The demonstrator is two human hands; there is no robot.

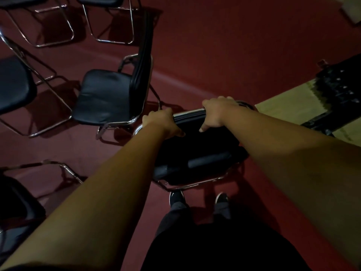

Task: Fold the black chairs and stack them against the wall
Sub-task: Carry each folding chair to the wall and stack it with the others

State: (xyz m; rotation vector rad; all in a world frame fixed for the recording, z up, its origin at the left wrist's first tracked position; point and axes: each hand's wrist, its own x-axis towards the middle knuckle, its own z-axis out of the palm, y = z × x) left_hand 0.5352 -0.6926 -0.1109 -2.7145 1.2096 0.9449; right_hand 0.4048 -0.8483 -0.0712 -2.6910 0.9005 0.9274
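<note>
A black folding chair (197, 153) with a chrome frame hangs upright in front of my legs, folded flat or nearly so. My left hand (163, 122) grips the left end of its top edge. My right hand (216, 114) grips the right end of the same edge. The chair's lower frame bar shows just above my shoes. An unfolded black chair (106, 96) stands on the red carpet to the left of my left hand, close to the held chair.
Several more unfolded black chairs stand at the left edge (13, 83), the far left (46, 26) and the lower left (17, 202). A beige wall or panel (289, 108) with dark folded shapes (340, 90) lies to the right. Red carpet (234, 45) stretches ahead.
</note>
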